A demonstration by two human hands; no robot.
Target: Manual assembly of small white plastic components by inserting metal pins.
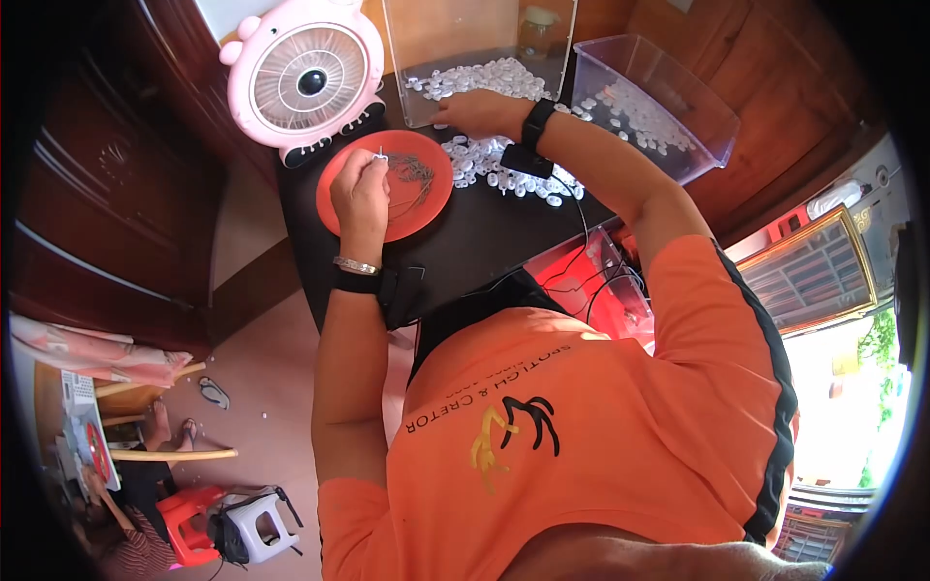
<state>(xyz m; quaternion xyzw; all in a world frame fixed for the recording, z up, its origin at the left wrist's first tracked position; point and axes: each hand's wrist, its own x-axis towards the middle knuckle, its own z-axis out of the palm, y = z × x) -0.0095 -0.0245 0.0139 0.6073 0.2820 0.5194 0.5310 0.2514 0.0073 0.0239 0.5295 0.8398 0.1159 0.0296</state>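
Observation:
My left hand [360,197] is closed over the left side of an orange-red round plate [418,205]. Between its thumb and fingertips it pinches a small white plastic piece [380,158] with a thin metal pin standing up from it. Many thin metal pins [415,172] lie loose on the plate. Farther right, my right hand [478,112] reaches over a heap of small white plastic pieces [470,167] on the dark table. Its fingers are bent together beside the heap; whatever is in them is hidden.
A pink animal-shaped fan [308,81] stands behind the plate. More white pieces lie in an upright clear case [395,58] and a clear plastic bin [715,126] at the back. Cables [585,218] hang over the table's front edge. Another person [131,537] sits at lower left, near stools [186,523].

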